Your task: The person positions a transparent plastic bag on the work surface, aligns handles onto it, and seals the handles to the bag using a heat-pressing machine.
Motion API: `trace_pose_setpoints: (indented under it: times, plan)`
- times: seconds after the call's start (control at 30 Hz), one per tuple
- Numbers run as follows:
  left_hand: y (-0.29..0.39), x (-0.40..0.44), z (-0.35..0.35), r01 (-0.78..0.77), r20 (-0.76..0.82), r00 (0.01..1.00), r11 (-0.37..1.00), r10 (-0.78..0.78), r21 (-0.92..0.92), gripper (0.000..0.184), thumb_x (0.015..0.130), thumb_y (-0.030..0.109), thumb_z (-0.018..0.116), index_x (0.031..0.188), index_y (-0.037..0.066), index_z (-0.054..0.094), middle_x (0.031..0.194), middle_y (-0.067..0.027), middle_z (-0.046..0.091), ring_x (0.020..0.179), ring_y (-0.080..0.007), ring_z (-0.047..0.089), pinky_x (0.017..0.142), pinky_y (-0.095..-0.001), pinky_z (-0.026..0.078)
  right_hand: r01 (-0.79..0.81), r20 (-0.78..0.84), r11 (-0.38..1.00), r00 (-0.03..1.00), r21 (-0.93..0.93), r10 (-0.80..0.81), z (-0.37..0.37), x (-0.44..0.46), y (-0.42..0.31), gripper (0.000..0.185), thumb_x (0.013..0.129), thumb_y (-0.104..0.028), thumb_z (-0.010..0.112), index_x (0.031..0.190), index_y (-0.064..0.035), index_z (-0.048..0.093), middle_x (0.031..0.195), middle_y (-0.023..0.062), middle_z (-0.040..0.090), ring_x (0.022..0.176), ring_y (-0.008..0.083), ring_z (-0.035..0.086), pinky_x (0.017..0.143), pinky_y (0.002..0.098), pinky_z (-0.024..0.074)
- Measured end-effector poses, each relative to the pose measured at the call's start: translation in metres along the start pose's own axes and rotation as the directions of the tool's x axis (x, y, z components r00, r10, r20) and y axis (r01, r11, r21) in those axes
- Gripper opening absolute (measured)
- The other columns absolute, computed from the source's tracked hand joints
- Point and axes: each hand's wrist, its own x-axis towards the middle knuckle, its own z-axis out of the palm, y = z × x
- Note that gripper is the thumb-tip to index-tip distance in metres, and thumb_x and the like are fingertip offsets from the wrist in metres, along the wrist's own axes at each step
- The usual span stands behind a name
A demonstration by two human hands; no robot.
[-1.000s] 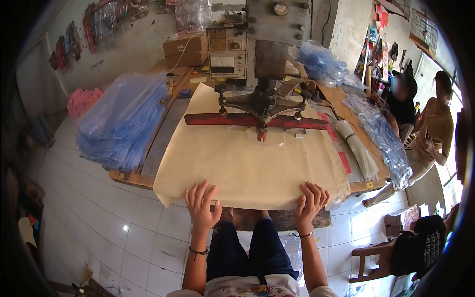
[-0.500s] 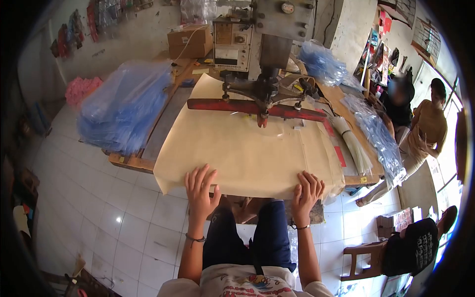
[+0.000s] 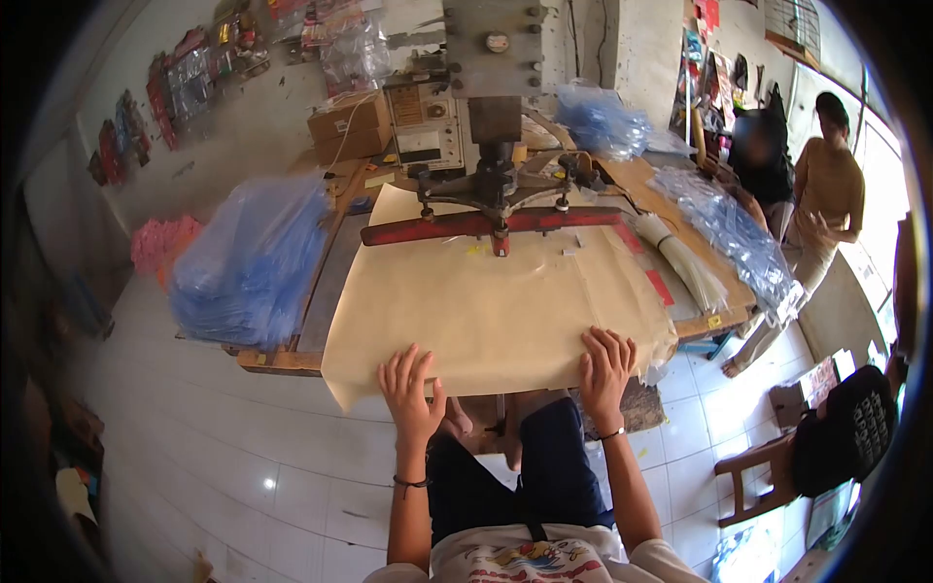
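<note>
A large tan sheet [image 3: 466,321] lies over the front of the worktable, its near edge hanging slightly past the table edge. My left hand [image 3: 411,391] rests on the near left part of this sheet, fingers spread. On the near right part lies my right hand [image 3: 606,367], its fingers stretched out flat. Beyond both hands, a press machine [image 3: 496,117] holds a long red bar [image 3: 554,218] across the far part of the sheet. Whether the bar touches the sheet I cannot tell. Clear plastic shows under the sheet's right corner [image 3: 657,371].
Stacks of bluish plastic sheets [image 3: 248,267] lie on the left, with more plastic [image 3: 724,228] along the right side. A bundle of pale strips [image 3: 680,260] sits right of the sheet. A cardboard box [image 3: 350,126] stands behind. Two people [image 3: 826,175] are at the right.
The camera view has tilted and shifted, so the table and press appear farther left. Both hands stay on the tan sheet, with little visible movement against it.
</note>
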Motion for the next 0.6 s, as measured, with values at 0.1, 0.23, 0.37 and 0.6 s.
trace_pose_setpoints:
  times: [0.1, 0.23, 0.37, 0.6]
  plan:
    - [0.001, -0.001, 0.0, -0.003, 0.007, 1.0, 1.0, 0.003, 0.016, 0.044, 0.09, 0.022, 0.06, 0.133, 0.012, 0.061, 0.145, -0.0108, 0.054, 0.132, -0.0378, 0.048, 0.116, -0.0613, 0.026, -0.011, 0.005, 1.0, 1.0, 0.021, 0.011, -0.002, 0.001, -0.001, 0.027, 0.095, -0.014, 0.058, 0.119, -0.0092, 0.067, 0.13, 0.0091, 0.064, 0.129, 0.0313, 0.051, 0.118, 0.0508, 0.0257]
    - [-0.001, 0.003, 0.001, -0.026, 0.001, 1.0, 1.0, 0.026, 0.012, 0.044, 0.091, 0.023, 0.058, 0.134, 0.012, 0.06, 0.145, -0.0112, 0.054, 0.132, -0.0379, 0.048, 0.116, -0.0612, 0.025, -0.025, -0.004, 0.999, 1.0, 0.032, 0.025, -0.001, 0.002, -0.003, 0.027, 0.093, -0.014, 0.058, 0.117, -0.0089, 0.068, 0.128, 0.0089, 0.064, 0.128, 0.031, 0.052, 0.118, 0.05, 0.0262]
    - [-0.009, -0.004, 0.014, -0.037, -0.053, 0.998, 0.998, 0.04, 0.052, 0.043, 0.091, 0.026, 0.058, 0.133, 0.014, 0.06, 0.144, -0.0098, 0.055, 0.131, -0.0366, 0.048, 0.116, -0.0606, 0.023, -0.011, -0.043, 1.0, 0.999, 0.019, 0.012, 0.009, 0.0, 0.005, 0.026, 0.093, -0.018, 0.058, 0.116, -0.0096, 0.069, 0.126, 0.0088, 0.065, 0.127, 0.0311, 0.052, 0.118, 0.0512, 0.0259]
    - [-0.03, -0.014, 0.048, -0.088, -0.24, 0.962, 0.98, 0.131, 0.181, 0.04, 0.094, 0.035, 0.049, 0.125, 0.014, 0.062, 0.139, -0.0104, 0.058, 0.127, -0.0359, 0.049, 0.117, -0.0593, 0.021, 0.045, -0.16, 0.997, 0.986, -0.062, -0.054, 0.038, -0.01, 0.025, 0.03, 0.096, -0.032, 0.051, 0.112, -0.0144, 0.07, 0.123, 0.0068, 0.065, 0.122, 0.0299, 0.053, 0.117, 0.0537, 0.0241]
